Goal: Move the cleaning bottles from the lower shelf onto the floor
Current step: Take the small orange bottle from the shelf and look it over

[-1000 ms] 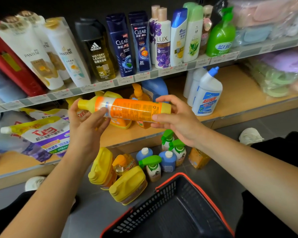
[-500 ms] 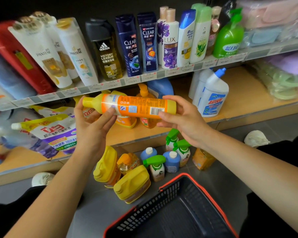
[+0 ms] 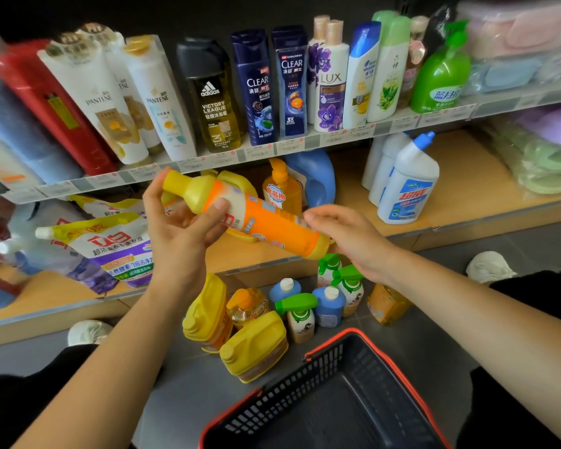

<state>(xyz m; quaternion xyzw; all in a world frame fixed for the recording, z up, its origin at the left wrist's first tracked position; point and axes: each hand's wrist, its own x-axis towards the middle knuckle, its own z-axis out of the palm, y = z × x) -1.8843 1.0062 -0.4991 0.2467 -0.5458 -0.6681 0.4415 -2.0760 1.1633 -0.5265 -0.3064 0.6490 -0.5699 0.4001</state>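
Observation:
An orange bottle with a yellow cap (image 3: 266,223) lies tilted in the air before the lower shelf (image 3: 467,176), cap end up and left. My left hand (image 3: 178,228) grips its neck. My right hand (image 3: 350,236) holds its bottom end with curled fingers. On the lower shelf stand a white bottle with a blue cap (image 3: 407,186), a blue jug (image 3: 314,178), an amber pump bottle (image 3: 280,189) and a yellow jug partly hidden behind the held bottle. On the floor below lie yellow jugs (image 3: 253,346) and stand small spray bottles (image 3: 300,314) and blue bottles (image 3: 327,304).
A black basket with a red rim (image 3: 331,393) sits on the floor near me. Refill pouches (image 3: 110,251) lie on the lower shelf at left. Shampoo bottles (image 3: 289,82) fill the upper shelf. White shoes (image 3: 488,265) show at both sides.
The bottle has tilted, its cap end rising left and its bottom end dropping right. Both hands have kept hold of it.

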